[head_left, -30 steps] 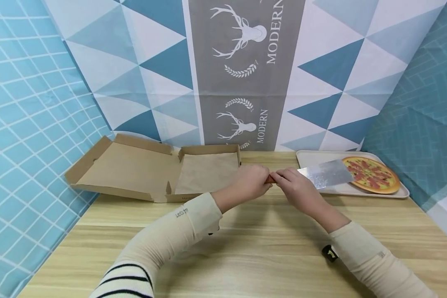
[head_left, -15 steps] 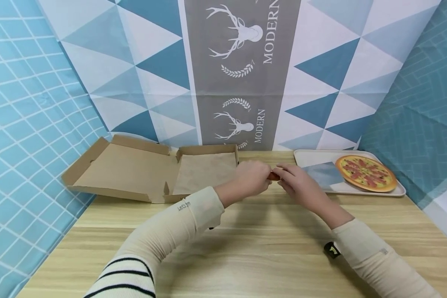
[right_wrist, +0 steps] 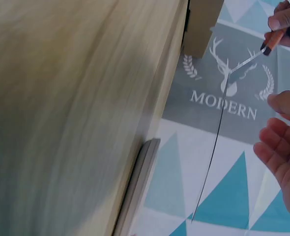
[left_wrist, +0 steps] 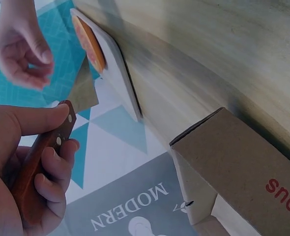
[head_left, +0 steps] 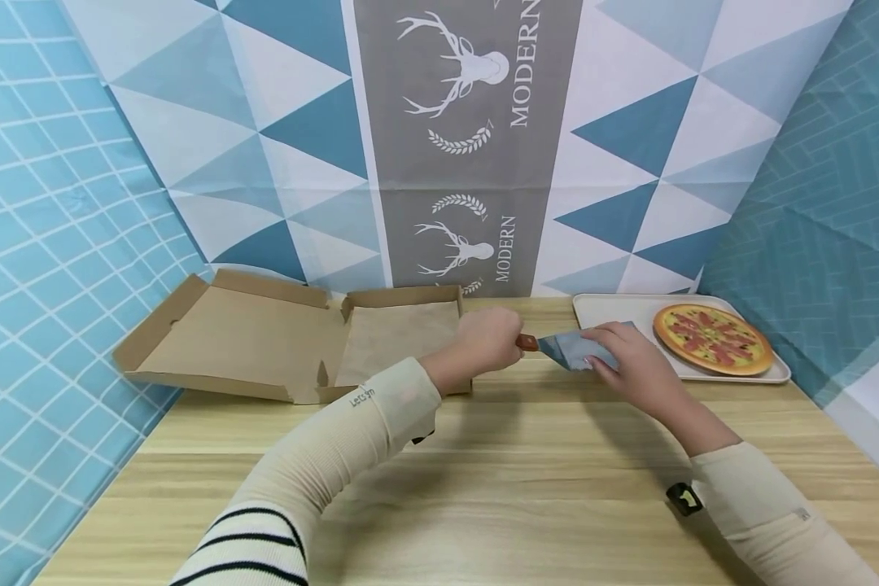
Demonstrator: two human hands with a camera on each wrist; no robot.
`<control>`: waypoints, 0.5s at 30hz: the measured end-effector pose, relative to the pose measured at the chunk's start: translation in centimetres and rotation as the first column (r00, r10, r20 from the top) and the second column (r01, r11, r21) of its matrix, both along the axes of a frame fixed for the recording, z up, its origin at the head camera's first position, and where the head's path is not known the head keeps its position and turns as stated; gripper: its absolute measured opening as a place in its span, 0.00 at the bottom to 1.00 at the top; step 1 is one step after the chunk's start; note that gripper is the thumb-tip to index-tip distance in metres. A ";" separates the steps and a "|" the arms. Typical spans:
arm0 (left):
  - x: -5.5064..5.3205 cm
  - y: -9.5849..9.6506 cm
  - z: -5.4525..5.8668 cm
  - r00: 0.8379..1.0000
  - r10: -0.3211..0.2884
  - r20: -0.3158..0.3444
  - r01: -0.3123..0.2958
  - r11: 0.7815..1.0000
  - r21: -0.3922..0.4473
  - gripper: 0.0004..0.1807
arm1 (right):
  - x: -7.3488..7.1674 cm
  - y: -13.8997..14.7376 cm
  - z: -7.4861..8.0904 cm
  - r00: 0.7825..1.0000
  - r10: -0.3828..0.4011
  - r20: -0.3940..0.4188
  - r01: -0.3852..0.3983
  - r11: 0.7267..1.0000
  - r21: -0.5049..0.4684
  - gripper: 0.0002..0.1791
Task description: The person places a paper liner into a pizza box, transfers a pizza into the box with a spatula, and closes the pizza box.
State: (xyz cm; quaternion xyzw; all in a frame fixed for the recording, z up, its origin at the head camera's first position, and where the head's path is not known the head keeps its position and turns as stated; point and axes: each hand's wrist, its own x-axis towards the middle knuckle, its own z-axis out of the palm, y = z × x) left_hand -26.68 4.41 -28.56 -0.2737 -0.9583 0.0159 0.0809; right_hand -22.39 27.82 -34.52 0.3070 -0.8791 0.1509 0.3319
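In the head view my left hand [head_left: 489,338] grips the brown wooden handle [left_wrist: 29,182] of a pizza server, its thumb lying along the handle in the left wrist view. The server's flat metal blade [head_left: 567,347] points right, above the table. My right hand [head_left: 633,368] hovers at the blade, hiding part of it from the head camera. Seen from the right wrist, the fingers [right_wrist: 277,142] are loosely bent and apart from both blade and handle. To the right, a pizza [head_left: 714,338] with red toppings lies on a pale tray [head_left: 606,308].
A cardboard pizza box [head_left: 242,334] stands unfolded at the back left, its base lined with brown paper [head_left: 399,338]. Patterned cloth walls [head_left: 469,171] close in the back and both sides of the wooden table [head_left: 439,505].
The right hand has let go of the handle's end and moved right, over the blade. The left hand still holds the handle. The blade is drawn back leftward, away from the pizza.
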 end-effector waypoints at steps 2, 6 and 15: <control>-0.3 0.0 0.0 1.000 0.014 0.013 -0.014 1.000 0.002 0.09 | 0.2 0.6 -0.1 0.998 -0.036 0.042 0.037 0.999 -0.026 0.19; -0.6 -0.1 -0.1 0.999 0.031 0.023 -0.031 1.000 -0.003 0.08 | 0.3 2.0 -0.6 0.975 -0.115 0.191 0.134 0.987 -0.091 0.15; -0.9 -0.4 0.2 0.997 0.045 0.055 -0.045 0.999 -0.016 0.07 | 0.0 5.8 -1.3 0.717 -0.303 0.628 0.463 0.880 -0.104 0.14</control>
